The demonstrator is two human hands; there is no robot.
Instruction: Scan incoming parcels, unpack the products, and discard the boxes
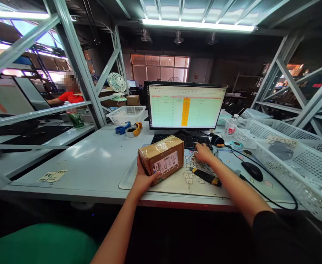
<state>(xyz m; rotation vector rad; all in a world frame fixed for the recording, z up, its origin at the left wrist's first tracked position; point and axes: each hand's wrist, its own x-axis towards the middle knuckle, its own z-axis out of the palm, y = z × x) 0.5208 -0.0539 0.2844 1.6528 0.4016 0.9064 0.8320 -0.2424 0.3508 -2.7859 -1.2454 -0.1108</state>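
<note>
My left hand (pixel 143 180) is closed on the lower left end of a brown cardboard box (pixel 161 146), its thumb on the front side. The box sits tilted above the desk mat, with clear tape across its top and a white printed label (pixel 165 163) on the side facing me. My right hand (pixel 203 153) rests at the front edge of the black keyboard (pixel 187 140), fingers over the keys and nothing held. Below that hand lies a black and yellow utility knife (pixel 205 176) on the patterned desk mat (pixel 174 187). The box covers part of the keyboard.
Behind the keyboard stands a monitor (pixel 187 108) showing a spreadsheet. Tape dispensers (pixel 133 129) lie at the left. White plastic baskets (pixel 295 165), a bottle (pixel 231 126), a mouse (pixel 251 171) and a black cable (pixel 273 203) are at the right. A person (pixel 71 93) sits beyond the metal frame.
</note>
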